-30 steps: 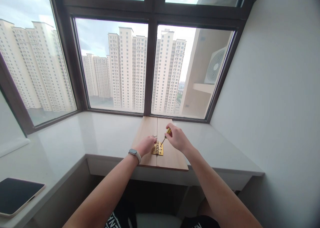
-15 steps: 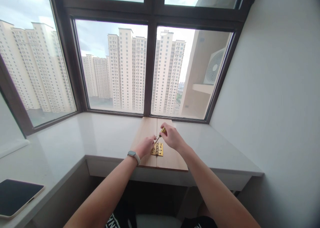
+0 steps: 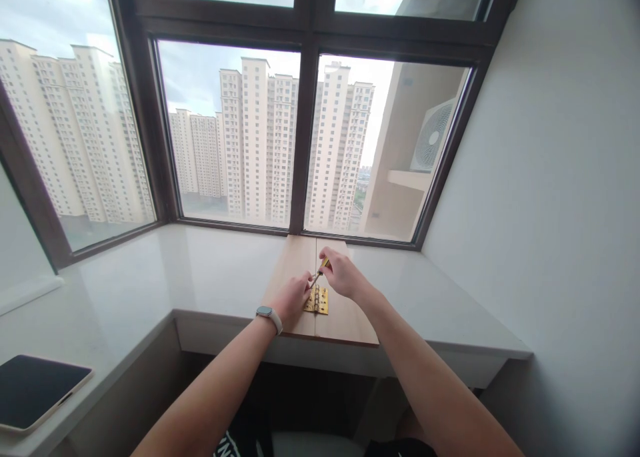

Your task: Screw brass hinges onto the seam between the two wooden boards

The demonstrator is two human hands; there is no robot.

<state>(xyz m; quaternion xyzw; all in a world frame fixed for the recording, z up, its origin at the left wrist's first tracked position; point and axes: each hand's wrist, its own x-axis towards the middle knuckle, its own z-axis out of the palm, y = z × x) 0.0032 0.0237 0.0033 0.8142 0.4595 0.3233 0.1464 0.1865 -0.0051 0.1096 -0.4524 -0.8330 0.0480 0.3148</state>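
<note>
A gold-coloured hinge (image 3: 323,302) lies across the seam between two pale wooden boards (image 3: 345,320). My right hand (image 3: 344,272) is closed around the yellow handle of a screwdriver (image 3: 315,281), which slants down to the left toward the hinge's left leaf. Resting on the left board, my left hand (image 3: 294,295) has its fingers drawn together beside the screwdriver's tip and covers part of that leaf. Whatever those fingers pinch is hidden or too small to make out. A watch with a pale strap is on my left wrist.
The boards lie on a white window ledge (image 3: 210,270), their near ends at its front edge. At the far left a dark-screened tablet (image 3: 40,390) rests on the ledge. A dark-framed window (image 3: 303,137) stands behind, and a white wall (image 3: 550,177) bounds the right.
The view has shifted slightly, moving the whole scene a little to the right. My right hand's grip on the screwdriver handle has turned slightly; both hands keep their places at the hinge.
</note>
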